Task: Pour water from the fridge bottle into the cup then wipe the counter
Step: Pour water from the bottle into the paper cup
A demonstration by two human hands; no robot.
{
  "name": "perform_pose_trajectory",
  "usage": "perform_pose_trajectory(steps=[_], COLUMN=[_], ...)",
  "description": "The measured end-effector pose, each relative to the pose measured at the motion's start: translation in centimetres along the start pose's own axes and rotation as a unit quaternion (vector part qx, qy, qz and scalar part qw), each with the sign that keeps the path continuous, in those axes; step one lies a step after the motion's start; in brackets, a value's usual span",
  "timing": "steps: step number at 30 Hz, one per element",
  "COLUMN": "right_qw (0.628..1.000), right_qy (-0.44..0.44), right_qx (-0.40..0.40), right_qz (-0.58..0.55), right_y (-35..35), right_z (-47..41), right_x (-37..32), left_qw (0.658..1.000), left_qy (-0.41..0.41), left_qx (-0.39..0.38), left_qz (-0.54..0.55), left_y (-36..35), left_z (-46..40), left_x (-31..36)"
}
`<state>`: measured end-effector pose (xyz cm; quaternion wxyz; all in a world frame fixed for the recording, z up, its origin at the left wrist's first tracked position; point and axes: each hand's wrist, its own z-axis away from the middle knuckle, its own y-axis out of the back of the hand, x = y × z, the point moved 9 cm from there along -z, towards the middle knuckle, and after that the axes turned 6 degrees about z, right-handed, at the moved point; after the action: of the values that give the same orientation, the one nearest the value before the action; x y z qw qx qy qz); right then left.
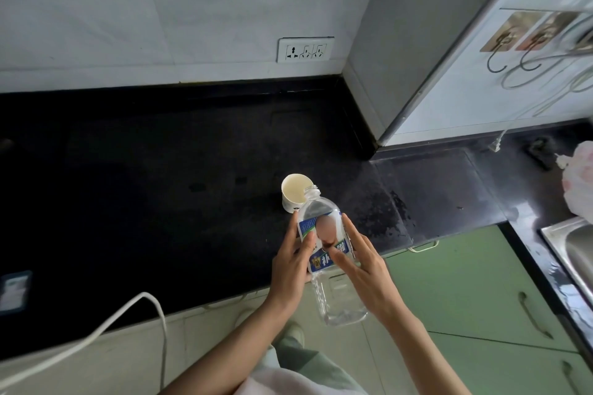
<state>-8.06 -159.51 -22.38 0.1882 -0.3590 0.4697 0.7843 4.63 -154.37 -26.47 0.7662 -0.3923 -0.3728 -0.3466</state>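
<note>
A white paper cup stands on the black counter near its front edge. An uncapped clear water bottle with a blue and white label is tilted forward, its mouth over the cup's near rim. My left hand holds the bottle's left side, thumb on the label. My right hand holds the right side, thumb across the label and index finger stretched along the bottle. The bottle's base hangs out past the counter's edge.
Wet speckles lie on the counter right of the cup. A steel sink and a plastic bag are at the far right. A white cable crosses the front edge at left. Green cabinet doors sit below.
</note>
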Motion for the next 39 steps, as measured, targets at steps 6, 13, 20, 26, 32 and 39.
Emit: perform_pose_trajectory(steps=[6,13,20,26,32,39], right_qw=[1.0,1.0,1.0,1.0,1.0,1.0], right_qy=[0.0,-0.003,-0.004,-0.003,-0.002,-0.004], right_qx=[0.004,0.007,0.01,0.009,0.008,0.001], right_qz=[-0.002,-0.01,-0.009,-0.008,-0.004,0.005], right_y=[-0.07,0.0,0.08,0.23,0.35,0.31], right_z=[0.01,0.15,0.31,0.33,0.33,0.4], right_x=[-0.12,-0.26,-0.17,-0.53,-0.64,-0.59], left_qw=[1.0,1.0,1.0,1.0,1.0,1.0], left_qy=[-0.003,0.006,0.009,0.01,0.008,0.011], left_qx=[-0.001,0.003,0.002,0.005,0.007,0.001], left_qz=[0.001,0.002,0.001,-0.003,-0.008,-0.006], left_y=[0.21,0.24,0.16,0.19,0.16,-0.08], left_z=[0.06,0.16,0.34,0.37,0.47,0.68], left_x=[0.21,0.21,0.39,0.61,0.82,0.97])
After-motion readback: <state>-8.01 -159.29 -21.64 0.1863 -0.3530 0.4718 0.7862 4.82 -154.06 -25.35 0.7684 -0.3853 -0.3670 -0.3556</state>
